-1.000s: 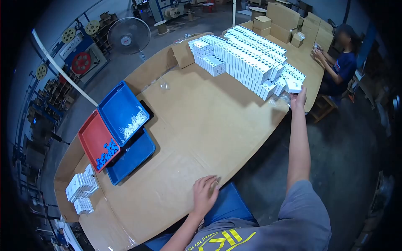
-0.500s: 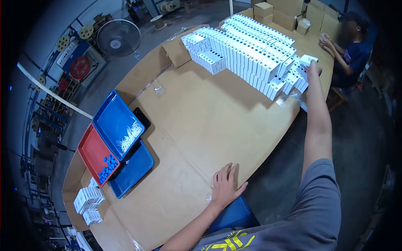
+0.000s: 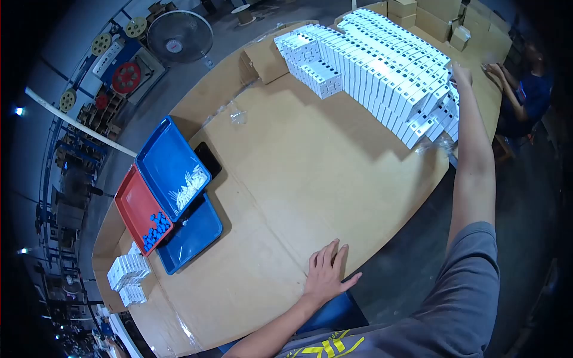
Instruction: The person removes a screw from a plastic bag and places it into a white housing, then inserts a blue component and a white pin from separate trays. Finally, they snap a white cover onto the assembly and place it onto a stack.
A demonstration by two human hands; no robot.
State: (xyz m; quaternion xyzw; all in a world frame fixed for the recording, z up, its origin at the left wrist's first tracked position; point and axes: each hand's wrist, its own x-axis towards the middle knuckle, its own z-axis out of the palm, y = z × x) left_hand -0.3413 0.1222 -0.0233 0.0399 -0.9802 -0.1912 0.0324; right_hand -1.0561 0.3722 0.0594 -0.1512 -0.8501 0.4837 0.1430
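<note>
My left hand (image 3: 325,275) lies flat near the cardboard-covered table's front edge, fingers spread and holding nothing. At the far right end of a large stack of white boxes (image 3: 382,71), my right hand (image 3: 462,77) is reached out with its fingers drawn together. What those fingers hold, if anything, is too small to make out. The stack stands in tight rows, several layers high, with a lower step at its left end. Small dark squares mark the boxes.
To the left, a blue tray (image 3: 170,161) holds white pieces, a red tray (image 3: 136,200) blue pieces; another blue tray (image 3: 194,238) sits beneath. White boxes (image 3: 128,271) stand at lower left. A dark flat object (image 3: 208,160) lies beside the trays. A person (image 3: 528,95) sits at far right.
The white box seen in my right hand is no longer distinguishable there; that hand is now against the stack's right end. The view has shifted. My left hand still rests on the table.
</note>
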